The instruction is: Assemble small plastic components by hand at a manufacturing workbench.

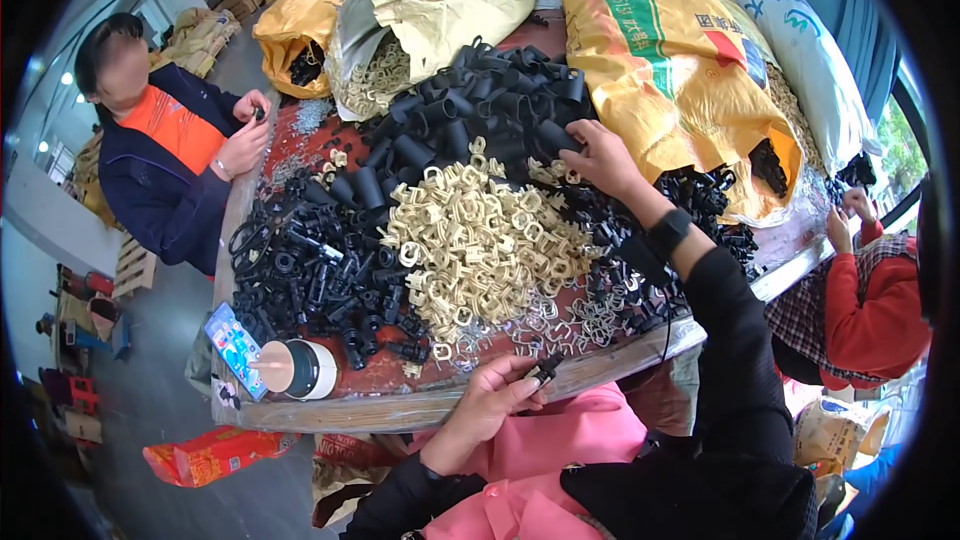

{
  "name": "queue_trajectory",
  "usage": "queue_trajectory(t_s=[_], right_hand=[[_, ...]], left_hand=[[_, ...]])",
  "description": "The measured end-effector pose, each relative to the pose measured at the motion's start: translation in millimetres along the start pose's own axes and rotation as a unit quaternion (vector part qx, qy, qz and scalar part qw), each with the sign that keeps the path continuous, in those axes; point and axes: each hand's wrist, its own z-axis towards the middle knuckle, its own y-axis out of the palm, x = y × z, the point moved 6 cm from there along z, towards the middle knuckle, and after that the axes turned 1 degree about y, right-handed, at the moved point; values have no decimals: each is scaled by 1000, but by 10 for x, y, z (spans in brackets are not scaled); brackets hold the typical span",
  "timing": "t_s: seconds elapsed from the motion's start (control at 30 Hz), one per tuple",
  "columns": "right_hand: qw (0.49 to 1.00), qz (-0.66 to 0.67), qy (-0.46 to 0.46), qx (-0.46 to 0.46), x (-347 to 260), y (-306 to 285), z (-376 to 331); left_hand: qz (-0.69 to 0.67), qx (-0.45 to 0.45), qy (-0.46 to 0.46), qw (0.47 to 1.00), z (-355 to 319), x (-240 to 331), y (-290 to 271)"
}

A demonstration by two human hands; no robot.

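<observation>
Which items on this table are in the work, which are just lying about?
In use:
left hand holding a small black part
right hand on the black tubes
cream clips
small black fittings

Lying about:
phone
tape roll
yellow sacks

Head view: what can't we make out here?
- Small black part in the left hand: too small, fingers cover it.
- Right hand fingertips: buried among black tubes.
- Yellow sack contents: hidden by sack.
- Phone screen: too small.
</observation>
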Motion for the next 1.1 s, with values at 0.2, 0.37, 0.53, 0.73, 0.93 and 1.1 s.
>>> queue_trajectory(t_s=[0.2, 0.37, 0.53, 0.73, 0.93, 1.1], right_hand=[[867, 469, 167, -34, 35, -310, -632], [615, 741, 253, 91, 181, -338, -1137], [444, 845, 296, 30, -68, -250, -1454], [727, 613, 294, -101, -546, -85, -1722], [956, 219, -60, -183, -1058, -322, -1701], [930, 244, -76, -262, -1304, -273, -1779]], left_hand=[[-22, 19, 18, 999, -3, -1, -58], [-52, 31, 5, 998, 23, -46, -57], [-51, 46, 49, 996, -13, -44, -72], [-62, 80, 72, 992, 18, 22, -66], [-64, 72, 61, 993, 12, 15, -54], [2, 58, 38, 998, -15, 18, -3]])
